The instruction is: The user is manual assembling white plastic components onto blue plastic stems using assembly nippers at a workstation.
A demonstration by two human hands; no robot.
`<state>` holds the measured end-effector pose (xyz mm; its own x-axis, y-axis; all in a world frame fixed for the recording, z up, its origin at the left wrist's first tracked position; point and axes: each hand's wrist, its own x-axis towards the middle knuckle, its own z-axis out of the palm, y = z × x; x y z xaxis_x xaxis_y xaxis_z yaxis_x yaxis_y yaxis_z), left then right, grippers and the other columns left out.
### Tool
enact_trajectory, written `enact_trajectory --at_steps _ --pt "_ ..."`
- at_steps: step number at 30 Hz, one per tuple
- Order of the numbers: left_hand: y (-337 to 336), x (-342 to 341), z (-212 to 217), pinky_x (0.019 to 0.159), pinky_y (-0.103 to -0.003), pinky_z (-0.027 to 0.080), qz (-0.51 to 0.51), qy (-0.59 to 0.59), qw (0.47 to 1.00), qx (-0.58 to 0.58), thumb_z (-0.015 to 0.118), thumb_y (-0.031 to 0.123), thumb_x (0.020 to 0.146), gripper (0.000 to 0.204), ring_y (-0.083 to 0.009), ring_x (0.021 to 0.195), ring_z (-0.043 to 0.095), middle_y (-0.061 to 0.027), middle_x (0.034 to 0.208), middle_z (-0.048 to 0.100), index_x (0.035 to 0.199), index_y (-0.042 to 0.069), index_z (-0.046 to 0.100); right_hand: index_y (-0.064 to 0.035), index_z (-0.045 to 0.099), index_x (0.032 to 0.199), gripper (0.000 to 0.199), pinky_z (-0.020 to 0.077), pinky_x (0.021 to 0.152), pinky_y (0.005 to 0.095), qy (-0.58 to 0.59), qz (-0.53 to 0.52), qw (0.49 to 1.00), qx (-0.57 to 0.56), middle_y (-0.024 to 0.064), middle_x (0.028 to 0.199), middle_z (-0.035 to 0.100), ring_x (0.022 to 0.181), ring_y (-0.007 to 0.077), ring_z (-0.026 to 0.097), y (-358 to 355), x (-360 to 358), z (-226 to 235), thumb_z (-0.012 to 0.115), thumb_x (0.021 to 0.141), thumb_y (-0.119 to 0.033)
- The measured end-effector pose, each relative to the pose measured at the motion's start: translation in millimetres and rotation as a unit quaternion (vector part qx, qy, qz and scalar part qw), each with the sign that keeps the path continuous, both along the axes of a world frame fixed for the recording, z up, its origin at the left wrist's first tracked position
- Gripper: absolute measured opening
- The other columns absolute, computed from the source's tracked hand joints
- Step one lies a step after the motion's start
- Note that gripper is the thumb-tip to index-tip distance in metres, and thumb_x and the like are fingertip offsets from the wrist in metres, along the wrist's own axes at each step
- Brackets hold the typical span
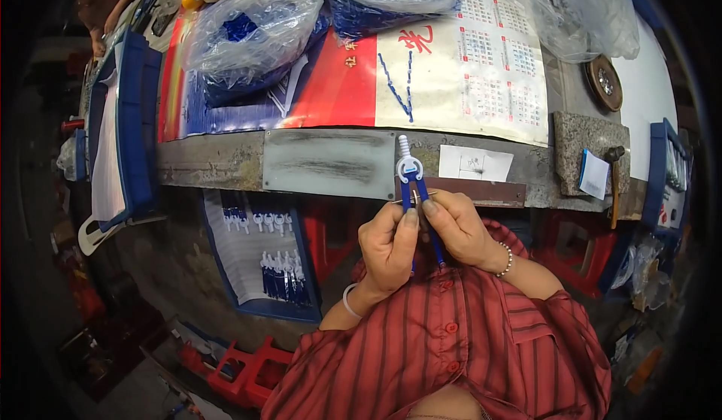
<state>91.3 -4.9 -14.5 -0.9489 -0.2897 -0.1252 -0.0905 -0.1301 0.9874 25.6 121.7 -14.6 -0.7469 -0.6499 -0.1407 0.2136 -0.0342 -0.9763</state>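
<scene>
Both of my hands are raised just off the table's near edge, holding a drawing compass between them. The compass (409,168) has a white ribbed handle, a round white head and two blue legs, and its handle points away from me. My left hand (389,243) pinches the left leg between thumb and fingers. The right leg is in the closed fingers of my right hand (459,228). Small thin metal parts show between the legs near my thumbs; their exact shape is hard to make out. My fingers partly hide the lower legs.
Bags of blue parts (256,33) sit on a calendar sheet (496,59), beside blue strips (409,81) laid in a V. A stone block (571,138) bears a hammer (614,164). Below left, a blue tray (244,258) holds several compasses; red stools (248,371) stand lower.
</scene>
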Motion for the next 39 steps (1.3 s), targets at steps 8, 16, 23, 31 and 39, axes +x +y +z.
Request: enact_trajectory --at_steps 8,16,23,31,39 --pt "-1 1 -5 0.046 -0.022 0.033 0.039 0.004 0.999 -0.020 0.052 0.008 0.090 0.021 -0.0030 0.051 0.039 0.0013 0.056 0.048 0.071 0.001 0.049 0.0025 0.054 0.087 0.021 0.0409 0.052 0.0299 0.064 0.007 0.998 0.020 0.0100 0.064 0.054 0.053 0.0185 0.050 1 8 3 0.043 0.093 -0.014" --pt "-4 -3 -4 0.046 -0.020 0.031 0.058 0.004 0.998 0.018 0.049 0.011 0.092 0.026 -0.0027 0.051 0.040 0.0014 0.057 0.048 0.068 0.004 0.046 0.0023 0.056 0.089 0.022 0.0406 0.052 0.0313 0.044 0.045 0.997 0.032 0.0110 0.063 0.054 0.052 0.0233 0.051 3 15 -3 0.044 0.093 -0.015" --pt "-20 -7 -8 0.046 -0.020 0.030 0.037 -0.010 0.999 0.008 0.048 0.013 0.093 0.025 -0.0017 0.051 0.037 0.0031 0.056 0.046 0.069 0.004 0.048 0.0001 0.053 0.085 0.024 0.0394 0.048 0.0259 -0.019 0.099 0.994 0.050 0.0047 0.063 0.053 0.051 0.0126 0.049 8 10 -5 0.044 0.095 -0.020" --pt "-13 -1 -3 0.045 -0.023 0.031 0.008 -0.007 0.999 -0.039 0.053 0.008 0.089 0.019 -0.0037 0.051 0.037 0.0006 0.055 0.046 0.072 0.001 0.049 -0.0028 0.053 0.085 0.018 0.0324 0.047 0.0167 -0.088 -0.009 0.996 -0.012 -0.0042 0.068 0.050 0.054 0.0011 0.042 -6 -8 5 0.055 0.091 -0.019" --pt "-7 3 -12 0.046 -0.019 0.028 0.019 0.008 0.998 -0.052 0.048 0.011 0.092 0.022 -0.0012 0.052 0.035 0.0039 0.059 0.047 0.071 0.003 0.050 -0.0014 0.051 0.081 0.018 0.0317 0.053 0.0195 -0.092 0.023 0.995 0.024 -0.0037 0.069 0.047 0.064 0.0020 0.038 -2 -8 7 0.053 0.092 -0.016"
